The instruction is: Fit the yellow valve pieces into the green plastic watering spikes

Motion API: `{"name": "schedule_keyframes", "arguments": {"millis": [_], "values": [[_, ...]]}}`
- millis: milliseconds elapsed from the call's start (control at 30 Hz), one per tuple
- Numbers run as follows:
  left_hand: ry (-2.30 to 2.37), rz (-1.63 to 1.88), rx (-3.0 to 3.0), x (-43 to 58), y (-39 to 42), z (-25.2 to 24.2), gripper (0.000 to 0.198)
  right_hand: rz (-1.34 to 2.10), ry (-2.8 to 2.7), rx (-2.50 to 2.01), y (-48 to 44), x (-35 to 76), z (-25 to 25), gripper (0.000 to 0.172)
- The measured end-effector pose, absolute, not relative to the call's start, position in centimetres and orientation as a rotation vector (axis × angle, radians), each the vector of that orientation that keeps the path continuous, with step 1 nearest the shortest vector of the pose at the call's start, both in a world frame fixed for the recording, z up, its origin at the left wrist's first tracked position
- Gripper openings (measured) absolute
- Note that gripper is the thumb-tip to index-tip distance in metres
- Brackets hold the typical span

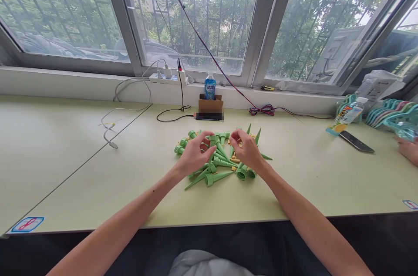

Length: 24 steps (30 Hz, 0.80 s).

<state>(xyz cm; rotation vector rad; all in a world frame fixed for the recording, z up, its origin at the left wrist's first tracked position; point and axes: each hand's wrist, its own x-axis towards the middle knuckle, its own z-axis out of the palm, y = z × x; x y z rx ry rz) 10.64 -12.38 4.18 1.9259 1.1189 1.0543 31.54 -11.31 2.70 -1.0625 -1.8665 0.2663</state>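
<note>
A small cardboard box (210, 104) stands at the back of the table (65, 154); a blue bottle (209, 85) rises in or behind it, I cannot tell which. At the left a white cable (109, 130) trails over the table, well apart from the rest. The green spikes (225, 167) lie heaped mid-table, in front of the box. The left hand (195, 154) curls over the heap, its fingertips pinching one spike (213, 139). The right hand (247, 149) is bunched beside it, its grip unclear. Farther right lie a tilted juice bottle (348, 115), a phone (355, 141), hangers (388, 112) and another person's hand (406, 149).
</note>
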Motion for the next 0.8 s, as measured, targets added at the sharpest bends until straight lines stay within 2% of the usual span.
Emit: {"name": "schedule_keyframes", "arguments": {"millis": [800], "values": [[1.184, 1.08, 2.182, 10.8, -12.6, 4.2, 0.035, 0.608, -1.914, -0.832, -13.0, 30.0, 3.1, 0.009]]}}
